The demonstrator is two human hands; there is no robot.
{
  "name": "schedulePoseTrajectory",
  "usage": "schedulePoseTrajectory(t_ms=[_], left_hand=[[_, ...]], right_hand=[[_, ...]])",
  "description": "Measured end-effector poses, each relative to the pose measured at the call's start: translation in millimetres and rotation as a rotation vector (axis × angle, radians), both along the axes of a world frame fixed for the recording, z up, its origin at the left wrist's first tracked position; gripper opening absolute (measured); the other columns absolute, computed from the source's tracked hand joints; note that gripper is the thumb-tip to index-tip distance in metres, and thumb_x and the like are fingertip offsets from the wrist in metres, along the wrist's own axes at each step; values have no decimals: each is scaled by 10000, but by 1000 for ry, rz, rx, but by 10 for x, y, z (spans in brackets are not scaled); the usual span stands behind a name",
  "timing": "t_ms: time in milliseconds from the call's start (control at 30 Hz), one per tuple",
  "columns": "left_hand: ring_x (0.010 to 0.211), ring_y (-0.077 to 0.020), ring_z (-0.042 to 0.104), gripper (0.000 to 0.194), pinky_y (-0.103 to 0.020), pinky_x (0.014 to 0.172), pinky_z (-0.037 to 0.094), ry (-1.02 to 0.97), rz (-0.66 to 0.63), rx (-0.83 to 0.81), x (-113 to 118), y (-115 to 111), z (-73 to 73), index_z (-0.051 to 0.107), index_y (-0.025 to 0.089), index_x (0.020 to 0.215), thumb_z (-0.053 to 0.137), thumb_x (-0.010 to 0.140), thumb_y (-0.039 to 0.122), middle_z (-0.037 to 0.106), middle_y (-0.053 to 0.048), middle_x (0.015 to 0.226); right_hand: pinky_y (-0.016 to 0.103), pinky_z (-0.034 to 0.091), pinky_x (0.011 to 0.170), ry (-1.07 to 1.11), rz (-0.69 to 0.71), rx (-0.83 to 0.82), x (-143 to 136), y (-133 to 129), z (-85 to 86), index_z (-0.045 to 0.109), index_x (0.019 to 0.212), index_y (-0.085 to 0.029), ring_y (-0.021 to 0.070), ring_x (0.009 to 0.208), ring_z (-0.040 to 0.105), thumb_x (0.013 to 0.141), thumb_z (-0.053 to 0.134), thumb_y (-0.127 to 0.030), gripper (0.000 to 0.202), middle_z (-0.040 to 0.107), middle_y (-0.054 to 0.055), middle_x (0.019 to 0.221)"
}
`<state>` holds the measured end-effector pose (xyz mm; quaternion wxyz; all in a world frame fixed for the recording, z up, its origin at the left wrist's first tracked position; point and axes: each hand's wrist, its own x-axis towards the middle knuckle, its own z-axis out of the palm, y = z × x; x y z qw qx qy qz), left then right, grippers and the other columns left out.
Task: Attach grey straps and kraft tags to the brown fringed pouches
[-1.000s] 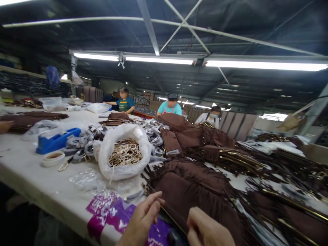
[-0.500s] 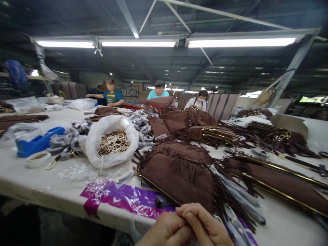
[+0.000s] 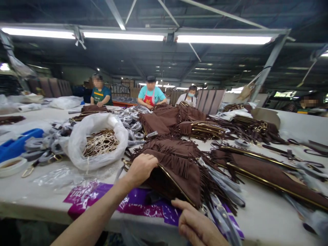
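Note:
My left hand (image 3: 142, 168) is closed on the upper edge of a brown fringed bag (image 3: 183, 172), close to its left end. The gold zipper edge is lifted there, and the dark inside of the bag shows. Below the bag's near edge is my right hand (image 3: 196, 221), its index finger stretched toward the opening and the other fingers loosely bent. I see nothing in that hand. Under the bag lies a purple printed plastic bag (image 3: 102, 198). Plastic-wrapped straps (image 3: 222, 217) lie to the right.
Left of the bag stands a white plastic bag (image 3: 98, 119) full of cord loops. Beside it are wrapped straps (image 3: 135, 126), a blue tape dispenser (image 3: 20, 145) and a tape roll (image 3: 11, 165). More brown bags (image 3: 269, 172) lie right. Several people work across the table.
My hands were together at the table's front edge and have come apart. The left has moved up onto the bag and opened it. The view has shifted to the right.

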<state>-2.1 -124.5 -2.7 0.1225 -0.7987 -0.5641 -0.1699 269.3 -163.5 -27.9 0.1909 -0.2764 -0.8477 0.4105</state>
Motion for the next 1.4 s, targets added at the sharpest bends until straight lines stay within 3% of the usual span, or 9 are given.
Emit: schedulePoseTrajectory(t_ms=[133, 267, 400, 600, 700, 833, 1033, 1267, 1400], left_hand=[[898, -213, 571, 225, -341, 835, 423, -80, 6, 96, 98, -6, 161, 623, 170, 860, 439, 987, 194, 655, -60, 907], [925, -222, 556, 291, -362, 868, 432, -130, -42, 192, 281, -170, 71, 636, 172, 885, 366, 993, 179, 636, -87, 962], [855, -201, 593, 248, -313, 826, 478, -119, -257, -88, 570, -208, -134, 642, 179, 898, 402, 951, 143, 652, -67, 891], [936, -244, 660, 273, -338, 868, 504, -316, -182, -348, 785, 205, -316, 710, 174, 951, 464, 864, 96, 728, -107, 997], [955, -232, 668, 297, -319, 880, 506, -348, -164, -361, 800, 306, -342, 719, 192, 988, 477, 843, 99, 739, -90, 1018], [932, -228, 679, 294, -309, 848, 520, -385, -102, -398, 805, 305, -363, 709, 186, 1005, 497, 816, 111, 746, -81, 1005], [948, -235, 655, 223, -313, 848, 493, -418, -93, -424, 843, 260, -379, 650, 162, 991, 465, 871, 132, 715, -104, 1019], [813, -188, 611, 78, -265, 748, 462, -475, -198, -440, 836, 107, -353, 633, 172, 854, 556, 858, 187, 688, -41, 878], [830, -187, 626, 257, -273, 797, 476, -567, -266, -463, 807, 121, -321, 663, 167, 861, 426, 941, 223, 708, -48, 903]], right_hand=[[354, 431, 965, -68, -109, 0, -107, 185, 157, 515, 781, -254, 253, 1119, 563, 969, 362, -438, 305, 660, 72, 1076], [305, 454, 773, 73, -157, -67, -141, 411, 343, 453, 719, -241, 206, 806, 529, 947, 368, -543, 388, 549, 9, 797], [325, 430, 856, 143, -145, -125, -100, 549, 412, 478, 734, -233, 214, 863, 532, 946, 419, -554, 390, 573, 18, 873], [354, 390, 944, 190, -156, -196, -18, 625, 385, 497, 758, -236, 238, 1008, 542, 945, 449, -520, 343, 608, 29, 937], [356, 389, 937, 107, -173, -136, 6, 644, 400, 481, 714, -234, 259, 1060, 538, 933, 430, -491, 342, 624, 39, 914], [289, 408, 705, -105, -214, 67, 15, 684, 336, 425, 664, -235, 194, 776, 538, 892, 367, -314, 248, 561, 0, 765], [280, 320, 599, -325, -224, 349, 27, 758, 270, 331, 590, -236, 154, 622, 502, 761, 374, -143, 199, 523, -11, 650], [271, 337, 624, -474, -231, 420, 28, 745, 309, 480, 614, -206, 155, 667, 541, 788, 422, -92, 216, 612, 19, 722], [252, 391, 709, -419, -134, 375, 39, 753, 291, 518, 603, -193, 153, 761, 586, 801, 415, -59, 260, 651, 38, 841]])
